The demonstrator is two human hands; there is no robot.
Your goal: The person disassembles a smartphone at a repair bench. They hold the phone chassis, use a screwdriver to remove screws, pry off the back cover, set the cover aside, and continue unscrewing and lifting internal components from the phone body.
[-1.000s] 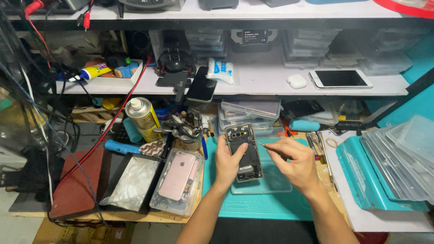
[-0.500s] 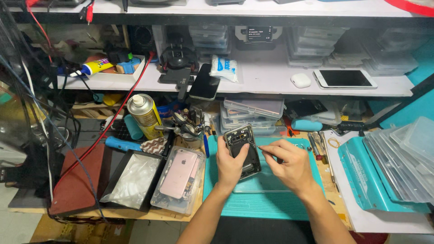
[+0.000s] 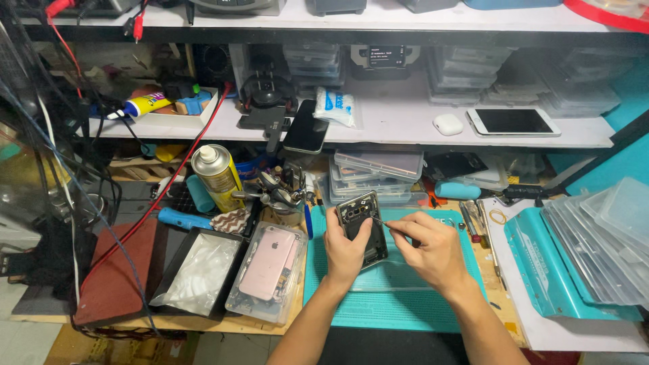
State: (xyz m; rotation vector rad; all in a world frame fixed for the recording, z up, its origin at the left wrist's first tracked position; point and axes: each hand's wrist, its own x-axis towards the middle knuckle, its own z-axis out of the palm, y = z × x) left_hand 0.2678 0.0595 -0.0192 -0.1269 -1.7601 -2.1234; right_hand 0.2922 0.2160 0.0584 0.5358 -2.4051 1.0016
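Head view: left hand (image 3: 346, 251) gripping an opened black phone (image 3: 364, 227), tilted up over the teal mat (image 3: 405, 304). Right hand (image 3: 433, 253) pinching thin tweezers (image 3: 380, 223), tip touching the phone's upper part. Pink phone (image 3: 267, 263) in clear tray nearby.

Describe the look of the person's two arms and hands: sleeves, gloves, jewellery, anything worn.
Both forearms are bare as far as the picture's lower edge; no sleeve shows. The left hand and right hand wear no gloves. No ring, watch or wrist strap is visible on either. Fingernails look short and unpainted, though they are small in this view.
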